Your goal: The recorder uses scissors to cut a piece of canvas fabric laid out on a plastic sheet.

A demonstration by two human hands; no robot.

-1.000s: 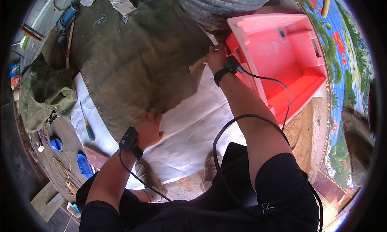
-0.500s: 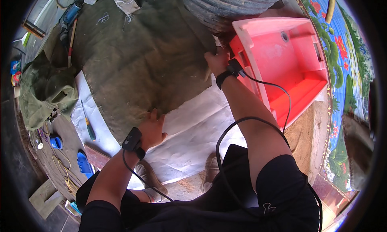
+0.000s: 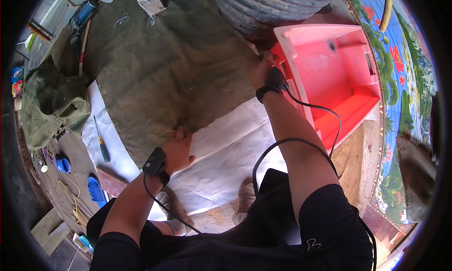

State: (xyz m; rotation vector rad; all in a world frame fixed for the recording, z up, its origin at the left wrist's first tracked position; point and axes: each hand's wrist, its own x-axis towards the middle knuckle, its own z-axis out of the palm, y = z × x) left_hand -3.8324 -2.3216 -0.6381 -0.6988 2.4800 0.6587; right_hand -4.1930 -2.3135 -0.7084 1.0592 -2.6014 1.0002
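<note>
A dark olive canvas cloth (image 3: pixel 165 73) lies spread over a crinkled white sheet (image 3: pixel 230 148). Near the cloth's front edge, my left hand (image 3: pixel 178 152) rests flat with its fingers stretched out. At the far right corner of the cloth, my right hand (image 3: pixel 262 74) is closed on the edge, though its fingertips are partly hidden. Right beside that hand stands a red plastic crate (image 3: pixel 325 59), tipped so that its inside shows. A grey ribbed, rounded container (image 3: pixel 278 9) sits at the far side, by the cloth's corner.
Left of the cloth lie a screwdriver (image 3: pixel 102 148), a bundled green canvas (image 3: pixel 52 101), a wooden handle (image 3: pixel 85 45) and a blue power tool (image 3: pixel 84 15). Blue slippers (image 3: pixel 96 191) and yellow cord (image 3: pixel 70 195) are on the floor. A floral sheet (image 3: pixel 395 82) lines the right side.
My right hand has moved a little to the right, toward the red crate, and the cloth's corner has stretched out with it. My left hand has stayed in place.
</note>
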